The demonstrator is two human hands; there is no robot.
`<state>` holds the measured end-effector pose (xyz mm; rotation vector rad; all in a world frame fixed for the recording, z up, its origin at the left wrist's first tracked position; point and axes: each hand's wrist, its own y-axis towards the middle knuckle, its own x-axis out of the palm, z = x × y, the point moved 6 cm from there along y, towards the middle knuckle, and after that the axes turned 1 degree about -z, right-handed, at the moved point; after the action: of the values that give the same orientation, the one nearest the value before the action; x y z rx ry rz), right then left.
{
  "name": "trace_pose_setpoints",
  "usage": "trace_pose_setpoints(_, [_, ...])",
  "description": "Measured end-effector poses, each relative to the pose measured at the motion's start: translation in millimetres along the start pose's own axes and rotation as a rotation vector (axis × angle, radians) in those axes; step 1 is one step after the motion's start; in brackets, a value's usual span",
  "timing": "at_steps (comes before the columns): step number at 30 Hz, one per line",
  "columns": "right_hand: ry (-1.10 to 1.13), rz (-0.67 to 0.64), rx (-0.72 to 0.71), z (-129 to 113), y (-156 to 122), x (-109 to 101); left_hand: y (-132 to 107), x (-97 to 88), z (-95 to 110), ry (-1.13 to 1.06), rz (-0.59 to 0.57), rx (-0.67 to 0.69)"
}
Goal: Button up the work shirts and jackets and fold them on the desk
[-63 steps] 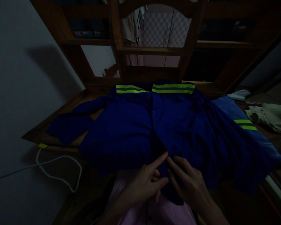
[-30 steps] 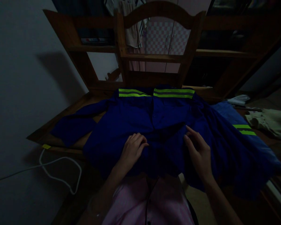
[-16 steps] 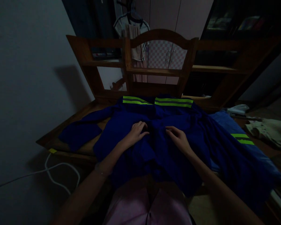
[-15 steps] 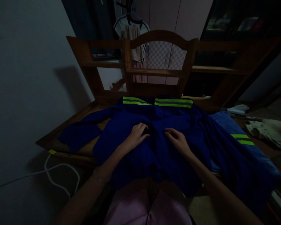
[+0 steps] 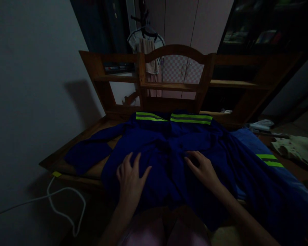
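Observation:
A dark blue work jacket (image 5: 159, 164) lies spread over a wooden bed, with yellow-green reflective bands (image 5: 191, 118) across its far part and one on the right sleeve. Over the jacket's left front is my left hand (image 5: 130, 176), fingers spread and holding nothing. My right hand (image 5: 201, 167) rests on or just above the right front, close to the middle opening. Its fingers are curved, thumb apart from them, with nothing visible between. The left sleeve (image 5: 89, 150) stretches out over the bed; the right sleeve hangs toward the near right.
Behind the jacket rises a wooden headboard (image 5: 173, 87) with shelves. A grey wall (image 5: 36, 85) borders the left side, where a white cable (image 5: 64, 189) dangles. Pale folded cloth (image 5: 296, 148) lies at far right. Clothes hang on a stand (image 5: 147, 41) behind the headboard.
My left hand has moved left and nearer to me, and its fingers have spread. My right hand has shifted slightly nearer. The view has tilted up a little; the jacket looks much the same.

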<state>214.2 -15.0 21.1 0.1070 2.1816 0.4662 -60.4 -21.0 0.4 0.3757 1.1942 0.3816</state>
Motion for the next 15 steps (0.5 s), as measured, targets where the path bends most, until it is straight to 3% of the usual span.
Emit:
trace_pose_setpoints(3, [-0.267, 0.112, -0.035, -23, -35, -18, 6, -17.3, -63, 0.144, 0.074, -0.188])
trace_pose_setpoints(6, [-0.6, 0.228, 0.085, -13, -62, -39, 18, -10.5, -99, 0.18, 0.015, -0.151])
trace_pose_setpoints(8, [-0.799, 0.278, 0.219, 13, -74, -53, 25, 3.4, -105, 0.166, -0.047, -0.04])
trace_pose_setpoints(10, [-0.887, 0.243, 0.296, 46, -81, -62, 34, 17.2, -105, 0.166, -0.085, 0.058])
trace_pose_setpoints(13, [-0.805, 0.15, 0.236, 85, -78, -71, 59, 29.3, -103, 0.216, -0.094, 0.146])
trace_pose_setpoints(15, [-0.73, 0.167, 0.209, 101, -67, -84, 85, 30.5, -99, 0.253, -0.074, 0.189])
